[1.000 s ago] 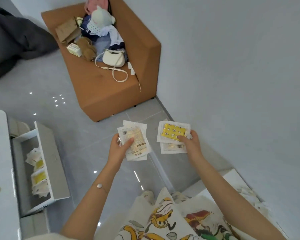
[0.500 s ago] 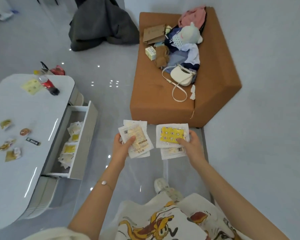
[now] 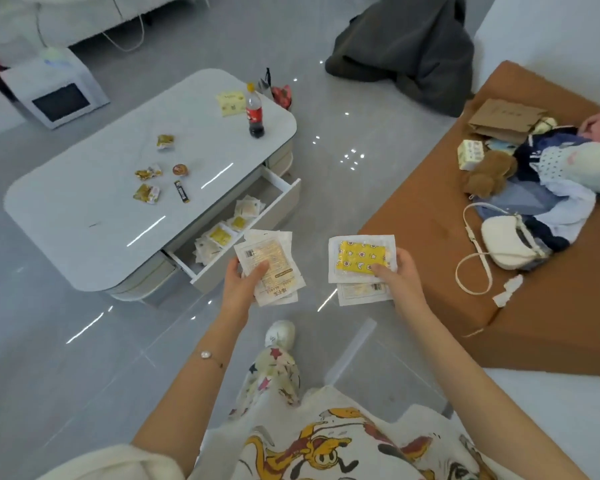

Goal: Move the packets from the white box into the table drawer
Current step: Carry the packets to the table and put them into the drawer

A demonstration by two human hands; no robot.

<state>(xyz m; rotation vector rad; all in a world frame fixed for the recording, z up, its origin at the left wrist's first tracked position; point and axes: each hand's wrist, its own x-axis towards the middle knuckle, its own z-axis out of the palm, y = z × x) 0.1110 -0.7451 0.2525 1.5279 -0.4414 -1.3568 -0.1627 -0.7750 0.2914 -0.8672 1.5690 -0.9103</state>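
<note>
Seen from the head camera, the left hand [image 3: 241,289] grips a fanned stack of white packets [image 3: 272,263], thumb pressed on top, just beside the open table drawer [image 3: 286,202], where loose packets [image 3: 220,235] already lie. The right hand [image 3: 400,275] pinches a yellow star-printed packet [image 3: 359,256] stacked over another, near the brown sofa [image 3: 430,244].

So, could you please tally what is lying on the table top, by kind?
Cola bottle: 1
Yellow card: 1
Yellow snack packets: 3
Round brown tub: 1
Dark stick sachet: 1
Total: 7
</note>
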